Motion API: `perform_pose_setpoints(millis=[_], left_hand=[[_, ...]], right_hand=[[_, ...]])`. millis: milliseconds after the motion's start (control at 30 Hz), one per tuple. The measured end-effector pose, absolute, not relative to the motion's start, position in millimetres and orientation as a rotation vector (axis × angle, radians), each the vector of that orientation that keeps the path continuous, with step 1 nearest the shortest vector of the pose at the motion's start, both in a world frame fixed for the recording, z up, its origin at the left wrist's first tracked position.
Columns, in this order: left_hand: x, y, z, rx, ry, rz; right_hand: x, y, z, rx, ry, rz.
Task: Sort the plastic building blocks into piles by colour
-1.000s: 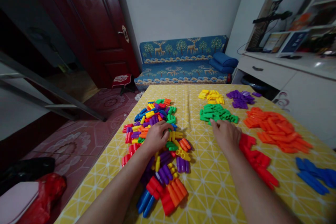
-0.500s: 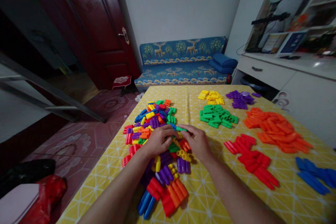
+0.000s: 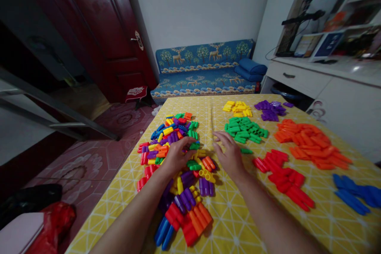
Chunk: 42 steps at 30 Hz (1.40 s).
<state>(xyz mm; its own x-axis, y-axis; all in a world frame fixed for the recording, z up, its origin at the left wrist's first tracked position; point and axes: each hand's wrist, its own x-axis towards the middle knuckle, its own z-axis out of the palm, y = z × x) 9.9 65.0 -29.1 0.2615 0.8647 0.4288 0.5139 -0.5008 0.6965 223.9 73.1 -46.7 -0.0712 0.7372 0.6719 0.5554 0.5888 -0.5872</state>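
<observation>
A mixed heap of coloured plastic blocks (image 3: 178,158) lies on the yellow patterned tablecloth (image 3: 238,214). My left hand (image 3: 176,155) rests on the heap, fingers curled over several pieces; what it grips is hidden. My right hand (image 3: 229,154) hovers beside the heap with fingers spread, holding nothing. A single green block (image 3: 246,151) lies just right of that hand, short of the green pile (image 3: 245,130).
Sorted piles lie to the right: yellow (image 3: 237,108), purple (image 3: 270,110), orange (image 3: 309,143), red (image 3: 285,178), blue (image 3: 355,196). A blue sofa (image 3: 205,67) stands beyond the table, a white cabinet (image 3: 327,87) at right, a dark red door (image 3: 113,35) at left.
My right hand came from the green pile to the heap, took a green block there, then opened; that block now lies near the green pile. My left hand stayed on the heap.
</observation>
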Motion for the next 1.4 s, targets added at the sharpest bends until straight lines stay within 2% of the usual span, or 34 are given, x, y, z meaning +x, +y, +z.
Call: perform_pose_setpoints(millis=[133, 400, 600, 767, 967, 1133, 1400], left_hand=[[9, 64, -30, 2.125, 1.223, 1.096], [9, 64, -31, 2.065, 1.174, 1.047], [11, 64, -27, 2.140, 1.179, 0.992], [11, 66, -29, 2.168, 1.194, 0.998], [10, 67, -30, 2.213, 1.220, 0.987], [11, 65, -26, 2.220, 1.227, 0.969], [12, 65, -24, 2.234, 1.212, 0.956]], right_hand=[[194, 59, -48, -0.901, -1.885, 0.538], [195, 60, -44, -1.047, -1.585, 0.735], [241, 89, -51, -1.335, -1.329, 0.611], [289, 98, -39, -1.572, -1.377, 0.233], [332, 79, -22, -1.900, -1.894, 0.160], [337, 77, -40, -1.801, -2.121, 0.110], [344, 146, -12, -1.809, -1.714, 0.040]])
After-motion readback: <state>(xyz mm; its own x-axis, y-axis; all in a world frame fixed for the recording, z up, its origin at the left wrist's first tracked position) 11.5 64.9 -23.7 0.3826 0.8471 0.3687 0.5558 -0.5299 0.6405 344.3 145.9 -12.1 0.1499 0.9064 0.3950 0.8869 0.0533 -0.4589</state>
